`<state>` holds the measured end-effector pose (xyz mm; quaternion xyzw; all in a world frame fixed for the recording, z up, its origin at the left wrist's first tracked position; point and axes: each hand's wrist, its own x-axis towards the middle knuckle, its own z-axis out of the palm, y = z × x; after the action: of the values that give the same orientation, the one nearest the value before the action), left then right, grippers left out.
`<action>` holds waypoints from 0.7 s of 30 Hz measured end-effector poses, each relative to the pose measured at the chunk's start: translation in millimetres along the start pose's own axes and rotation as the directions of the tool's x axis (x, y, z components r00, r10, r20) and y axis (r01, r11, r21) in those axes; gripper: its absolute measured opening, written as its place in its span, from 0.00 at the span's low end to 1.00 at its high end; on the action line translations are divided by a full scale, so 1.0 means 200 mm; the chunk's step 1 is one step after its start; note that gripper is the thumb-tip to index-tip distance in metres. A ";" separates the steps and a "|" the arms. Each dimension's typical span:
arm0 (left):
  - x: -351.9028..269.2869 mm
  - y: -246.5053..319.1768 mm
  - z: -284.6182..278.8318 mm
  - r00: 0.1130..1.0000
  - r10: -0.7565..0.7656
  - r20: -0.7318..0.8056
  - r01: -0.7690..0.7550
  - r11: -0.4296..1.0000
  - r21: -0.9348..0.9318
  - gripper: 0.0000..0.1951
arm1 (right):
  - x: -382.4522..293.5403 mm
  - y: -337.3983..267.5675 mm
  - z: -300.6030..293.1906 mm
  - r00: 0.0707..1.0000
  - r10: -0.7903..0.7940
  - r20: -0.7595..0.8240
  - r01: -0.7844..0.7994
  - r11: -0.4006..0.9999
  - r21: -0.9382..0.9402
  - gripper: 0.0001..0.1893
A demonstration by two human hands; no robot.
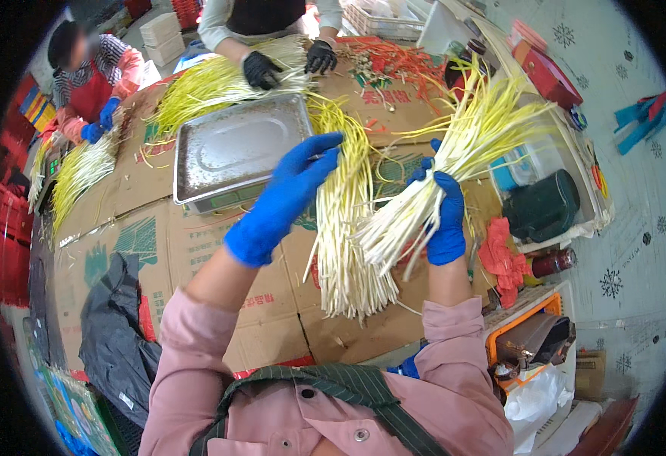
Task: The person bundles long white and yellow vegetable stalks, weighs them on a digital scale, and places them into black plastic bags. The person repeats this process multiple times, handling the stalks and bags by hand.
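Note:
In my right hand (445, 196), gloved in blue, is a bunch of yellow chives (444, 165), gripped around its pale stalks. Its white ends point down and left, and the yellow leaves fan out to the upper right. My left hand (296, 196), also blue-gloved, is stretched out with nothing visible in it. Its fingertips are beside a second pile of yellow chives (347, 245) that lies on the cardboard; whether they touch it I cannot tell. Left of that pile stands a weighing scale with a metal tray (244, 145), its surface specked with dirt.
Across the table, a person's black-gloved hands (262, 69) rest at a large heap of chives (213, 85). Another blue-gloved person (90, 80) works at far left. Red strips (407, 65) lie at the back. On the right are a plastic bin (587, 219), red cloth (503, 259) and bottle (555, 262).

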<state>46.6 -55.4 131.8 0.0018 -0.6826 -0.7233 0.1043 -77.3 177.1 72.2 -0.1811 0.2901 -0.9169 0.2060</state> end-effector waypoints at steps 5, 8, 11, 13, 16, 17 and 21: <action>-0.55 -0.02 -0.47 0.920 -0.211 -0.329 0.176 0.975 -0.135 0.21 | 0.25 0.09 0.22 0.995 0.052 0.088 -0.055 0.998 0.037 0.37; -0.83 -0.07 -0.66 0.830 -0.261 -0.493 0.209 0.965 -0.160 0.21 | 0.48 0.18 0.41 0.994 0.054 0.099 -0.028 0.970 -0.243 0.29; -1.05 -0.12 -0.76 0.728 -0.300 -0.617 0.226 0.954 -0.197 0.20 | 0.72 0.34 0.59 0.975 0.052 0.215 0.059 0.877 -0.478 0.23; -1.15 -0.16 -0.80 0.679 -0.325 -0.659 0.237 0.946 -0.222 0.20 | 0.89 0.49 0.70 0.939 0.087 0.333 0.226 0.574 -0.787 0.23; -1.25 -0.23 -0.81 0.643 -0.354 -0.679 0.251 0.935 -0.250 0.20 | 1.03 0.79 0.76 0.827 0.243 0.507 0.522 0.002 -0.853 0.30; -1.28 -0.25 -0.80 0.632 -0.375 -0.678 0.264 0.927 -0.267 0.20 | 1.05 0.89 0.75 0.793 0.274 0.544 0.606 -0.259 -0.752 0.32; -1.33 -0.31 -0.76 0.625 -0.412 -0.663 0.291 0.911 -0.292 0.20 | 1.02 1.27 0.62 0.582 0.643 0.498 0.811 -0.411 -0.417 0.25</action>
<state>319.7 -161.6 23.5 0.4066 -0.5154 -0.7228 0.2159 -125.0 -167.3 56.0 -0.6685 0.7397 -0.0009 -0.0773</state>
